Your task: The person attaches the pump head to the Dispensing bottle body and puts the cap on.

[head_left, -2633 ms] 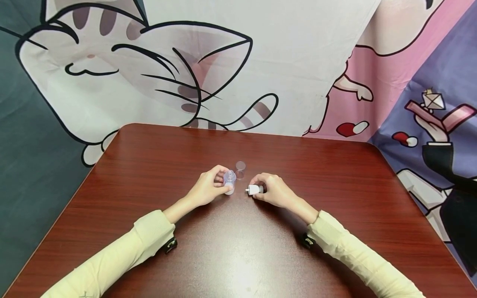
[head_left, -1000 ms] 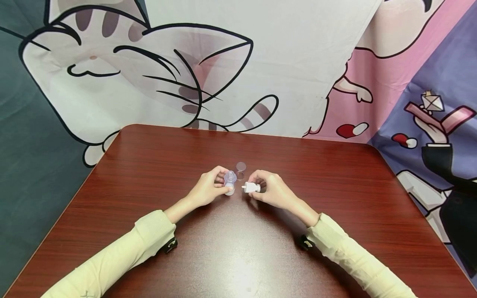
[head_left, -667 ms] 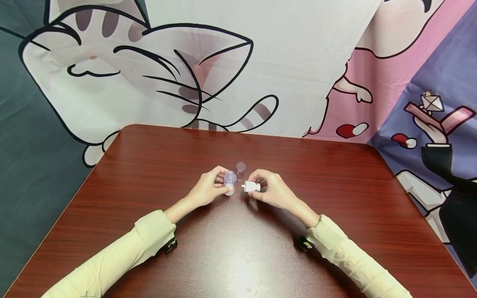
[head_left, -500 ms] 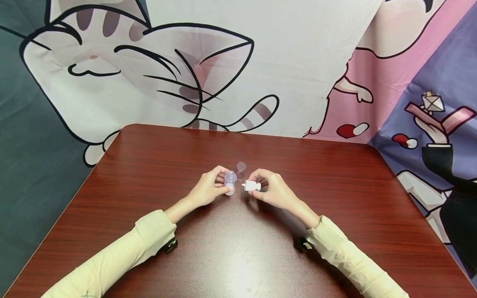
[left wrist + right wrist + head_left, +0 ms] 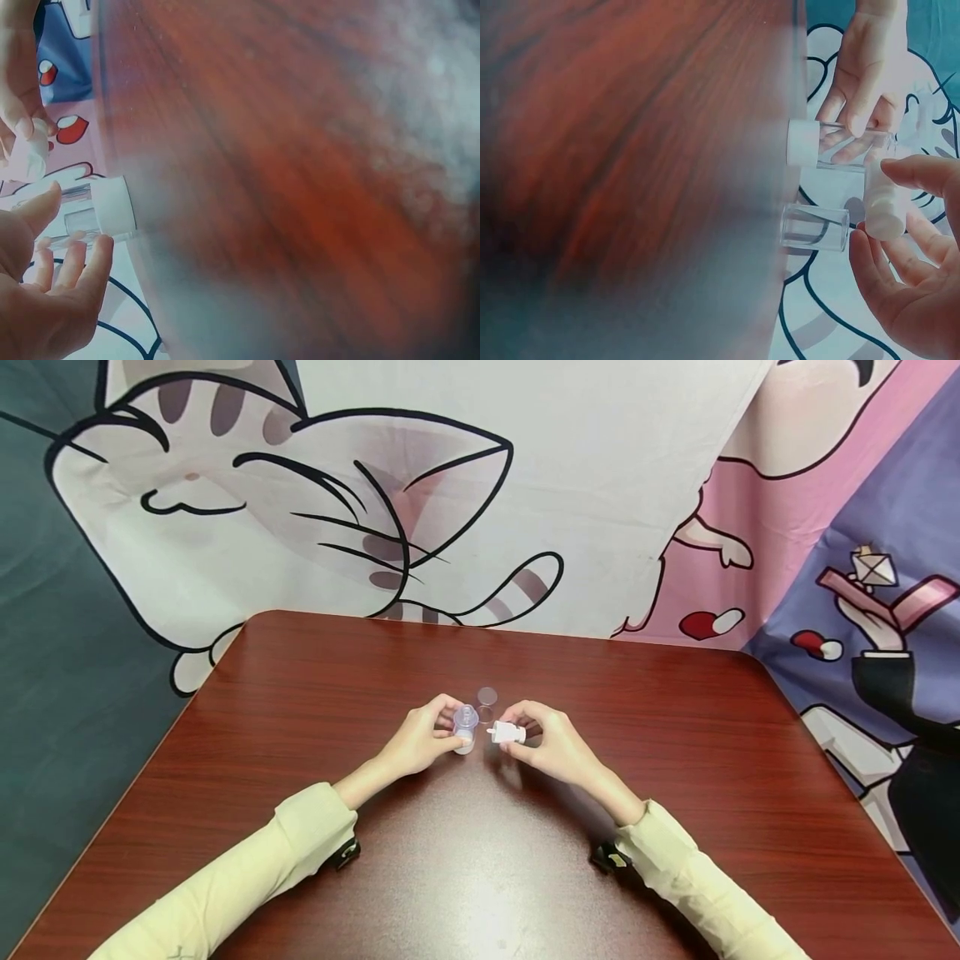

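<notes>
White dropper: shifted nearer clear bottle since 2.6 s ago
Left hand: gripping clear bottle, upright
Right hand: pinching white dropper sideways
Clear cup: standing near

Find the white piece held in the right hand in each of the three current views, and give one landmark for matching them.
Head: the white piece is slightly right of centre, below mid-height, in the right hand.
Left wrist: at the far left, slightly above mid-height.
Right wrist: right of centre, slightly below mid-height.
Shared landmark: the clear bottle in the left hand.
</notes>
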{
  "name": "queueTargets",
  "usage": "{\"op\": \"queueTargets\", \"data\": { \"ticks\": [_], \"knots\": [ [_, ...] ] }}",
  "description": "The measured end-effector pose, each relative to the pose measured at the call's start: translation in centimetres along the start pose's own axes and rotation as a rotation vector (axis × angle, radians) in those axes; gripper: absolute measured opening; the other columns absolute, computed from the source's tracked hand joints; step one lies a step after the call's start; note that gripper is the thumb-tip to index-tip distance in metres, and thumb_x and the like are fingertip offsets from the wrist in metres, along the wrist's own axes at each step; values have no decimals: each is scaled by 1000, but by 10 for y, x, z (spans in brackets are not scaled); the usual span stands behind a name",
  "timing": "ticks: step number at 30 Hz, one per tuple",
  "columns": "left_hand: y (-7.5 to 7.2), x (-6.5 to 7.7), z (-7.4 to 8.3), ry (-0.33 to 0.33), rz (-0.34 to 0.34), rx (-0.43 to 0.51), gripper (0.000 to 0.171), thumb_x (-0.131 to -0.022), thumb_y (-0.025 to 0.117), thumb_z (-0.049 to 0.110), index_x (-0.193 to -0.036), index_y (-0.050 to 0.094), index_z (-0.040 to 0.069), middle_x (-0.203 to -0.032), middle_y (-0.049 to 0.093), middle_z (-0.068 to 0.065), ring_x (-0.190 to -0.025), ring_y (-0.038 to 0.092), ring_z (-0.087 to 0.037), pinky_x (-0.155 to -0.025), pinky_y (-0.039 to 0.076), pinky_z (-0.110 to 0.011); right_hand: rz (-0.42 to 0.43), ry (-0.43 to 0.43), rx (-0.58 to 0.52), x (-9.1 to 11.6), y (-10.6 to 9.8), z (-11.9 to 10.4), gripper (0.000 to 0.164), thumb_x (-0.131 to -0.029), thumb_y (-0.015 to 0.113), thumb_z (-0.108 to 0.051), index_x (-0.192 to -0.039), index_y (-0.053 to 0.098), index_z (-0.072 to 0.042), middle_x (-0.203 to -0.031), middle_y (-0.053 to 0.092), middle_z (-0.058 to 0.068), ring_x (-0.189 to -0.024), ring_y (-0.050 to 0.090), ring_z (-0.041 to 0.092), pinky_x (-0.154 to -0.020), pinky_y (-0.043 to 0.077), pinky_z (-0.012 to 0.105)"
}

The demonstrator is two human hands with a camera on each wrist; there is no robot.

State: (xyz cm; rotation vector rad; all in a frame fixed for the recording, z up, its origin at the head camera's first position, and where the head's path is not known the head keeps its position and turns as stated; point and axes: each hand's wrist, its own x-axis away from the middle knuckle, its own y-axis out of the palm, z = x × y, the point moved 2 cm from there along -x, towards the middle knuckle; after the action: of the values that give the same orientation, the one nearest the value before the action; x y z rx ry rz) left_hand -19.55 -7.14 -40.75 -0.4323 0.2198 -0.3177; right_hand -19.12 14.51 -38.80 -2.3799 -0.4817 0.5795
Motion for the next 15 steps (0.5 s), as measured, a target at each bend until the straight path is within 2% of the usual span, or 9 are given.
{"op": "queueTargets", "data": {
  "ticks": [9,15],
  "knots": [
    [0,-1,0,1,-4,-1,40,-81,73,0,-116,54,-3,-113,62,-19,-99,64,-30,-88,60,-37,26,14,6,2,0,0,27,-80,76,-9,-105,66,-10,-100,68,1,-89,62,13,-78,60,27],
    [0,-1,0,8,-2,-2,40,-81,73,0,-115,54,-2,-112,63,-18,-98,64,-29,-87,60,-36,56,11,-5,3,-1,-5,27,-81,76,-9,-107,67,-10,-99,68,3,-88,63,14,-77,60,27]
  ]
}}
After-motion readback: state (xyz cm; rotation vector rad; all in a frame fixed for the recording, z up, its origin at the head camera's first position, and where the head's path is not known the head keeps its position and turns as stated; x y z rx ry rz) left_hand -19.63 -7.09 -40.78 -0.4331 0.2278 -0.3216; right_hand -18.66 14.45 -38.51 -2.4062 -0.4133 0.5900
